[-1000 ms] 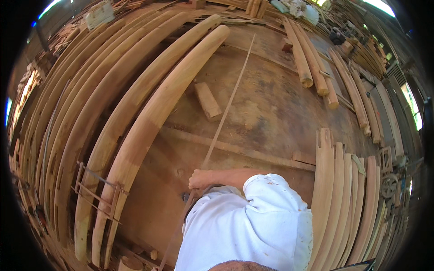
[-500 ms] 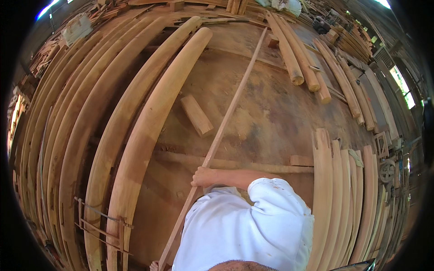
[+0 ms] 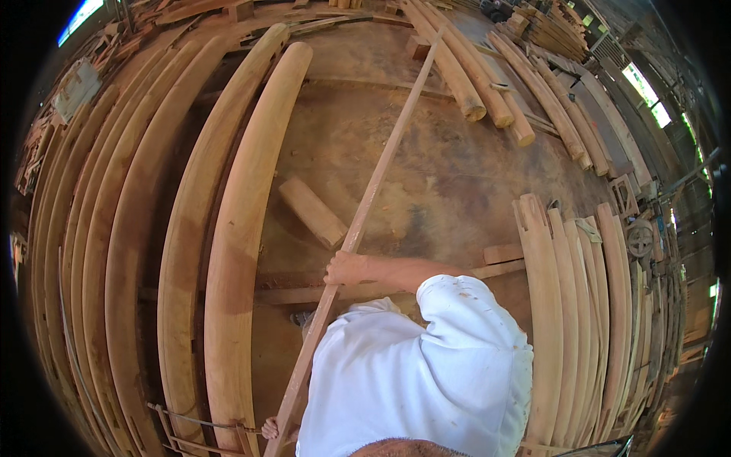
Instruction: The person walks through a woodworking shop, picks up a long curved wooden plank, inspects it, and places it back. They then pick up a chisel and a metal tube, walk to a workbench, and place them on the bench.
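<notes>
A long, thin wooden batten (image 3: 381,175) runs slantwise from the lower left to the far side. My right hand (image 3: 346,268) is wrapped round it at mid-picture, the white-sleeved arm reaching across. My left hand (image 3: 270,428) grips its near end at the lower left, with only the fingers in sight. Just left of the batten, a short squared wood block (image 3: 312,212) lies on the dusty floor. The batten's far end overlaps, in the picture, round poles (image 3: 449,72) lying at the back; whether it touches them I cannot tell.
Long, smoothed logs (image 3: 244,213) lie side by side on the left, a frame saw (image 3: 202,430) across their near ends. Notched timbers (image 3: 542,282) stand close on my right. A crosswise beam (image 3: 304,293) lies on the floor ahead. Stacked wood (image 3: 544,34) fills the back right.
My view has turned, so the logs and far poles sit further left. Both hands, still on the batten, appear higher. The batten's far end now overlaps the far poles.
</notes>
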Motion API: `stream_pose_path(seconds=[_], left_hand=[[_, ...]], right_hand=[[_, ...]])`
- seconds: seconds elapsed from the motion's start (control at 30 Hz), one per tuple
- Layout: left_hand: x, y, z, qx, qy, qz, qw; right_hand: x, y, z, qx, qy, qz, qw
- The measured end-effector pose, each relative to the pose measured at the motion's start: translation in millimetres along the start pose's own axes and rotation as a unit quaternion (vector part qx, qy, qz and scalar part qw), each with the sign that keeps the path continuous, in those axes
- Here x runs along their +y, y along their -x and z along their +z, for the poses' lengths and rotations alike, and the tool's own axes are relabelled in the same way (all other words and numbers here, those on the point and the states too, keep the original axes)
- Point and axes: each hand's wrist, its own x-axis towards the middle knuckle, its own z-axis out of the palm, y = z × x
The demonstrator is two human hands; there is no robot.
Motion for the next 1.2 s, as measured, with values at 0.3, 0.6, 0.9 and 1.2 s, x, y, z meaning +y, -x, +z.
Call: stream_pose_path(seconds=[0.3, 0.6, 0.9, 1.2], left_hand=[[-30, -97, -41, 0.158, -0.044, -0.006, 0.986], [-121, -157, -59, 0.259, 0.003, 0.031, 0.965], [-220, -146, -128, 0.257, -0.590, -0.068, 0.763], [-381, -229, -70, 0.565, -0.101, 0.020, 0.819]], right_hand=[[45, -50, -51, -0.010, -0.005, 0.060, 0.998], [102, -69, -56, -0.048, -0.050, 0.108, 0.992], [214, -84, -42, -0.020, -0.112, 0.102, 0.988], [335, -92, 21, -0.104, -0.172, 0.103, 0.974]])
